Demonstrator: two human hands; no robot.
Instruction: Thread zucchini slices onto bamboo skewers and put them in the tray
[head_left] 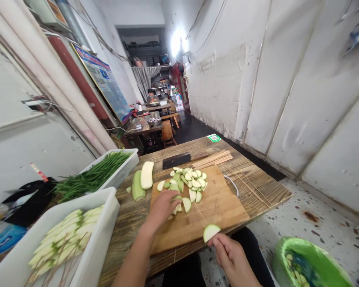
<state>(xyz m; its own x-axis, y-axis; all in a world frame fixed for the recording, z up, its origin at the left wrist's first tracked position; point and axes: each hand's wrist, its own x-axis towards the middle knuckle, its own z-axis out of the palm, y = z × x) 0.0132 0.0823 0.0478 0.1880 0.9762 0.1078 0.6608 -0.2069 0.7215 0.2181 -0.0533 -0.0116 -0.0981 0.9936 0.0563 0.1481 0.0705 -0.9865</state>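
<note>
Slice [211, 232] pinched in our right hand [229, 253], skewer [200, 213] pointing away, presumably for safety | our left hand [164, 204] at cut pieces [195, 183], grip unclear

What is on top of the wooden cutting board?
Pale green-edged slices lie heaped on the cutting board, with the left hand over part of the heap. The wood beneath them and anything directly under the palm cannot be seen.

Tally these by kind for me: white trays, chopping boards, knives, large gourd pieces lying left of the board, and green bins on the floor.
White trays: 2
Chopping board: 1
Knife: 1
Large gourd pieces: 2
Green bin: 1
Total: 7
</note>
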